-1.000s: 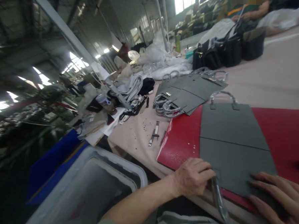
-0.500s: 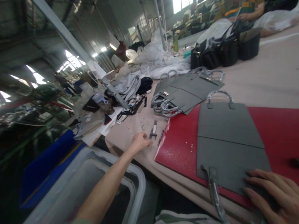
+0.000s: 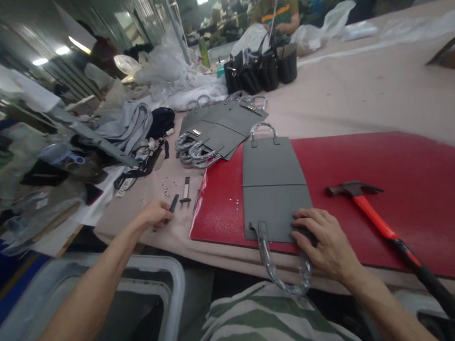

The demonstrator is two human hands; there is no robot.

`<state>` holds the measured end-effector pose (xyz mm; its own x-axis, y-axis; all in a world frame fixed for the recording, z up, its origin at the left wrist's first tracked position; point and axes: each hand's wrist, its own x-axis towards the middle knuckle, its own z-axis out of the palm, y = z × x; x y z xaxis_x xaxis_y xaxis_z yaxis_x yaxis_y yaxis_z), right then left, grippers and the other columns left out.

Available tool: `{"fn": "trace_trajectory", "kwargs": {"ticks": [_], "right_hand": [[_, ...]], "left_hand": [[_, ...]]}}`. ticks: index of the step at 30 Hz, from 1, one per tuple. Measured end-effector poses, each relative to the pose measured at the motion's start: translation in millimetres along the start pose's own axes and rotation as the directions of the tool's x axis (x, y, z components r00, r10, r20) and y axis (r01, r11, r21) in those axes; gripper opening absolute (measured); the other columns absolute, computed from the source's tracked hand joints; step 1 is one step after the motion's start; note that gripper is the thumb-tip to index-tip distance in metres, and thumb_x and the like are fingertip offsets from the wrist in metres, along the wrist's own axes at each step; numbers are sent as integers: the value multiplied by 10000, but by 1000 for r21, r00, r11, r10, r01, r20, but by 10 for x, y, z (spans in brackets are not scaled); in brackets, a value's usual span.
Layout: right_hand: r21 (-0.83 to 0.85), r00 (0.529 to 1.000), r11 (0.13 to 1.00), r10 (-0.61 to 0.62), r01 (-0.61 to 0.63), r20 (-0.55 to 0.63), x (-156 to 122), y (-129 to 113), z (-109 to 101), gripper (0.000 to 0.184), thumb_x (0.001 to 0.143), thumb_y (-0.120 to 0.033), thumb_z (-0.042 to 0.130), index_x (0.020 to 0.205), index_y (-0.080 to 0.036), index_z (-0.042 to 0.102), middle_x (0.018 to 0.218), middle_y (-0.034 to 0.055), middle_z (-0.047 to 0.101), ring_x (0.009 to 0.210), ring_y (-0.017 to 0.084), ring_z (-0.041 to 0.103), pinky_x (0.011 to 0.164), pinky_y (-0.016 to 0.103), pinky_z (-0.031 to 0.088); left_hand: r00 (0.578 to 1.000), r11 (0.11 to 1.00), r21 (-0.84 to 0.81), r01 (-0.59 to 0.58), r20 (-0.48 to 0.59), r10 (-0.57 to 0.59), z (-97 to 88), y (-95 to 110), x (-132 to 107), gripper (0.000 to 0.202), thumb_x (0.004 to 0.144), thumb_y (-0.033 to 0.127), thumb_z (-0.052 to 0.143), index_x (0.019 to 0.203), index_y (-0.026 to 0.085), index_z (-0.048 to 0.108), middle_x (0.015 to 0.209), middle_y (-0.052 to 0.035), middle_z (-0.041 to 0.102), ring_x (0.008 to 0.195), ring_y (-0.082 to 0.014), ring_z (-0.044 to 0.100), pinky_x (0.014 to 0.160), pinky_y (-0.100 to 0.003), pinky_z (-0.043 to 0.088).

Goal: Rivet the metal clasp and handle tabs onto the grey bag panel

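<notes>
Between the fingers of my left hand (image 3: 155,215) is a small dark metal bar (image 3: 174,203), its upper end sticking out over the cloth; its exact kind is unclear. A T-shaped metal piece (image 3: 185,191) lies just to the right, near tiny loose bits (image 3: 167,187). On the red board (image 3: 219,216) rests a grey bag panel (image 3: 275,163) with plastic-wrapped handles at both ends. The near handle (image 3: 270,264) hangs over the table edge. My right hand (image 3: 321,239) lies on the panel's near right corner, fingers stretched out, covering one end of that handle.
A claw hammer (image 3: 377,216) lies on the board at right, its grip past the edge. More grey panels (image 3: 222,127) are piled behind. Black bags (image 3: 261,68) stand farther back, before a person (image 3: 276,15). A plastic bin (image 3: 176,274) is below my left arm.
The view has swung right and the hammer is now fully visible. My left hand now shows the dark bar raised in its fingers. My right hand stays on the panel's corner.
</notes>
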<state>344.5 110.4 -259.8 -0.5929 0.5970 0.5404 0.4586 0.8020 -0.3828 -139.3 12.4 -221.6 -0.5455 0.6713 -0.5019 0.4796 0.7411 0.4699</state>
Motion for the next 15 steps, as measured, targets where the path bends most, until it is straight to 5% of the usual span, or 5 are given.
{"fn": "trace_trajectory", "kwargs": {"ticks": [3, 6, 10, 15], "right_hand": [[12, 1000, 1000, 11, -11, -4, -4, -19, -7, 70, 944, -242, 605, 981, -184, 613, 1092, 92, 654, 1050, 263, 586, 922, 451, 454], [21, 1000, 1000, 19, -19, 12, -11, -28, -9, 67, 934, -224, 614, 985, -183, 605, 1103, 92, 643, 1050, 259, 578, 918, 444, 450], [23, 1000, 999, 25, -25, 15, -12, -33, -10, 69, 928, -213, 618, 988, -182, 601, 1094, 91, 643, 1050, 259, 571, 919, 440, 446], [22, 999, 999, 41, -41, 29, 0, -40, -13, 60, 933, -211, 614, 985, -183, 604, 1094, 89, 646, 1054, 257, 574, 935, 440, 440]], "left_hand": [[988, 933, -358, 36, 150, 20, -16, -110, -148, 268, 623, 138, 778, 850, 110, 638, 659, 3, 597, 595, -133, 597, 617, -287, 600], [958, 712, -692, 118, 268, 102, 79, -166, -331, 446, 545, 143, 891, 931, 86, 676, 719, -35, 660, 609, -144, 637, 647, -307, 624], [939, 553, -833, 25, 210, 274, 412, 68, -601, 480, 561, 221, 958, 937, 90, 690, 784, -74, 715, 672, -173, 696, 659, -262, 621], [900, 426, -886, -181, 25, 435, 990, 705, -805, 397, 622, 233, 936, 902, 120, 679, 829, -54, 735, 705, -161, 714, 646, -226, 617]]}}
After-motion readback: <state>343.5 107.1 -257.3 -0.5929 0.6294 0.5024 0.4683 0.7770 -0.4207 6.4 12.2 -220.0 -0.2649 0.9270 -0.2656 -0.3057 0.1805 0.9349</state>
